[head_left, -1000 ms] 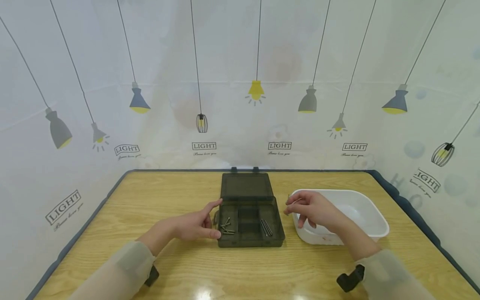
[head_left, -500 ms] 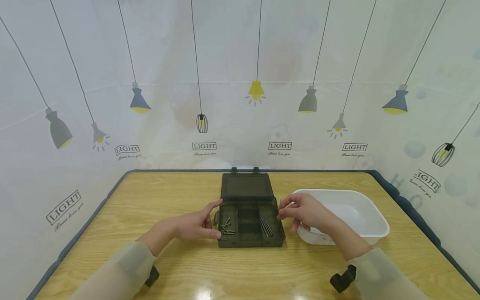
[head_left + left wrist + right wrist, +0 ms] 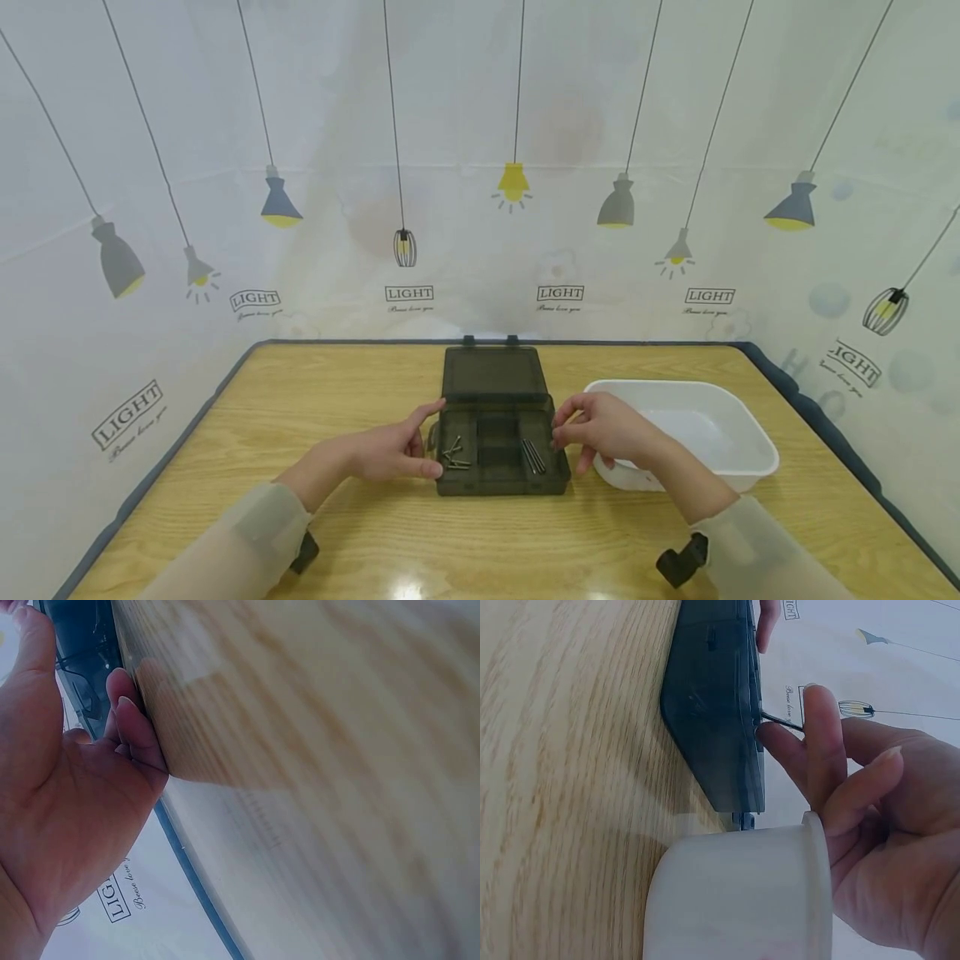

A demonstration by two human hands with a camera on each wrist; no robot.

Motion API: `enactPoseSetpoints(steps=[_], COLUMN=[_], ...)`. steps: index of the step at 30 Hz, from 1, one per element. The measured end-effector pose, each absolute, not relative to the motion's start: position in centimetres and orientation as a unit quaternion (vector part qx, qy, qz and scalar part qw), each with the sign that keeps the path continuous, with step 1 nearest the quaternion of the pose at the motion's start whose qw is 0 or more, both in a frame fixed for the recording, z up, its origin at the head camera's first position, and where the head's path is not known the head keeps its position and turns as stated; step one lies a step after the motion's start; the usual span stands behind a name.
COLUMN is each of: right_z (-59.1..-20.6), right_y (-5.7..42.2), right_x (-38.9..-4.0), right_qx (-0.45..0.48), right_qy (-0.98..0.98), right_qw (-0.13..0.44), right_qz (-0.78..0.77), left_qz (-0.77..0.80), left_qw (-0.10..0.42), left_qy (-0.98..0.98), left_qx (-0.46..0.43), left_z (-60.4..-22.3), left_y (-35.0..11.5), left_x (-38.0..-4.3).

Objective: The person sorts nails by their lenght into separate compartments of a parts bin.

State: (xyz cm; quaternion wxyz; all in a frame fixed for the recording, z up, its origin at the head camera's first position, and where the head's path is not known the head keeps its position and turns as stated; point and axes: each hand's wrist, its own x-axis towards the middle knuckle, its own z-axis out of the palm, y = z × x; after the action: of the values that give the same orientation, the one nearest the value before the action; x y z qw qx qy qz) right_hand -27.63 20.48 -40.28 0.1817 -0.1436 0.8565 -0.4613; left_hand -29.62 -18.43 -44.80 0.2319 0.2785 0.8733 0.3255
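A dark translucent organizer box (image 3: 501, 483) lies on the table with its lid (image 3: 495, 371) folded back. My left hand (image 3: 384, 454) rests along the box's left side, thumb at the front corner and index finger stretched toward the back. Over the box's right edge, my right hand (image 3: 611, 425) pinches a thin metal rod (image 3: 782, 721), its tip at the box rim in the right wrist view. Several longer metal rods (image 3: 532, 457) lie side by side in the right compartment. Several short metal pieces (image 3: 454, 454) lie scattered in the left compartment.
A white plastic basin (image 3: 678, 385) stands right of the box, partly behind my right forearm. The wooden table (image 3: 330, 533) ends at a printed curtain (image 3: 480, 250) with a dark hem at the back and sides.
My right hand has moved left from over the basin's edge to the right side of the box, still pinching the rod. My left hand and the box have stayed put.
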Motion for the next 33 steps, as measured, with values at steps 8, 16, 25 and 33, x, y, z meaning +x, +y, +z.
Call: enactPoseSetpoints(steps=[8, 16, 25, 33], right_z=[-40.2, -40.2, -40.4, -41.1], right_y=[20.7, 22.1, 25.1, 27.9], right_x=[-27.5, -27.7, -28.5, -29.7], right_qx=[-0.15, -0.175, -0.157, -0.111], right_qy=[0.855, 0.859, 0.861, 0.871], right_qw=[0.178, 0.155, 0.136, 0.138], right_qz=[-0.463, -0.456, -0.464, -0.458], left_qz=[0.328, 0.328, 0.33, 0.327], left_qw=[0.235, 0.234, 0.234, 0.233], left_qy=[0.873, 0.873, 0.871, 0.873], left_qx=[0.273, 0.276, 0.277, 0.276], left_z=[-44.7, -44.7, -44.8, -44.8], left_y=[-18.4, -18.4, -18.4, -18.4], left_x=[-29.5, -29.5, -29.6, -29.6])
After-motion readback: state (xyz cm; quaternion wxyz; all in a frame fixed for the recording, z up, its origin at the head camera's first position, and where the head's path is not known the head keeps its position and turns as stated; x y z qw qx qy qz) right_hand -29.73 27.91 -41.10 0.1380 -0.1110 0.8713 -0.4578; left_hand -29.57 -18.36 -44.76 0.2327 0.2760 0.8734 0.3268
